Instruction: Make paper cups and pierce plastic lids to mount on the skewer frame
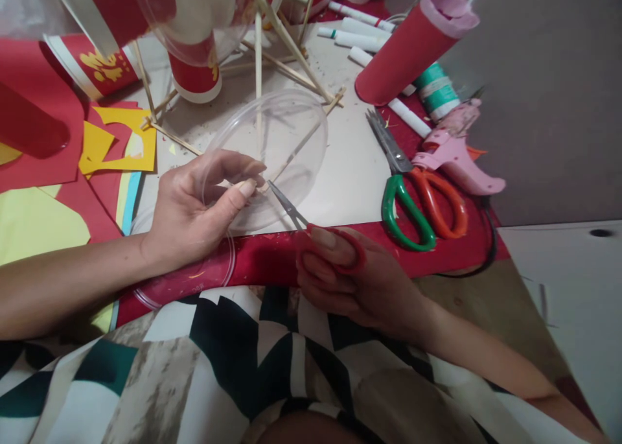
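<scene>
My left hand (197, 204) is closed on the near left part of a round clear plastic lid (301, 178), thumb and fingers pinched at its centre. My right hand (354, 275) grips small scissors (291, 209) with red handles, its fingers through the loops. The scissor tips touch or nearly touch the middle of the lid beside my left thumb; whether they go through the plastic I cannot tell. A second clear round lid (232, 262) lies under my left wrist, at the edge of the red cloth.
Green-and-orange-handled scissors (413, 191) lie right, beside a pink glue gun (457, 152) and a red paper tube (408, 55). Behind stand a wooden stick frame (286, 35) and a red paper cup (194, 71). White markers (362, 41) lie at the back; coloured paper (39, 217) is left.
</scene>
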Tool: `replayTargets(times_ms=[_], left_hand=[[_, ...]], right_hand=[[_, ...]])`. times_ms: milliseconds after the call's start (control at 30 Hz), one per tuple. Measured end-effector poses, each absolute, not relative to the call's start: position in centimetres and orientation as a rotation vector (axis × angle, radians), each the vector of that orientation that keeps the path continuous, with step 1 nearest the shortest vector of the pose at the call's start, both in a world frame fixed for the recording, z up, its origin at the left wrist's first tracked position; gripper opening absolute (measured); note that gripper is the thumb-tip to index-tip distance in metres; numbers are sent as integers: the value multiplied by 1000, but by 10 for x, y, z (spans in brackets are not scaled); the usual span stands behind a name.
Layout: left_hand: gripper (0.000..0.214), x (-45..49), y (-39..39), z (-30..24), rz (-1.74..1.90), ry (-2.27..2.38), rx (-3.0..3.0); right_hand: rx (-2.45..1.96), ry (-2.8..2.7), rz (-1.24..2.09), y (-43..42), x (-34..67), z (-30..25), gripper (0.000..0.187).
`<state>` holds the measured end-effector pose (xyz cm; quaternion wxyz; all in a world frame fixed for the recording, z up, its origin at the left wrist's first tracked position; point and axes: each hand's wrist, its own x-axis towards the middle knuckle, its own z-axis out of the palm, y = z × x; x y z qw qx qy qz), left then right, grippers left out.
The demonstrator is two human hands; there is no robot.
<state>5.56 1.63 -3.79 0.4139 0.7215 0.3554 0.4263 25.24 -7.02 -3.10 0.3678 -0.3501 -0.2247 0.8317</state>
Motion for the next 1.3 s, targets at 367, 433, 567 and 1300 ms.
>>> replayTargets(times_ms=[367, 433, 567, 1300], left_hand=[[15, 57, 23, -45, 976, 857, 1498], [17, 59, 24, -45, 968, 869, 1442], [18, 60, 24, -45, 969, 874, 1424], [23, 58, 23, -42, 958, 907, 1559]], right_hand=[[-962, -629, 2085, -65, 254, -35, 58], [-907, -599, 2108, -65, 255, -36, 57], [-795, -486, 2197, -65, 256, -37, 52], [-843, -477, 2085, -73, 246, -37, 55]])
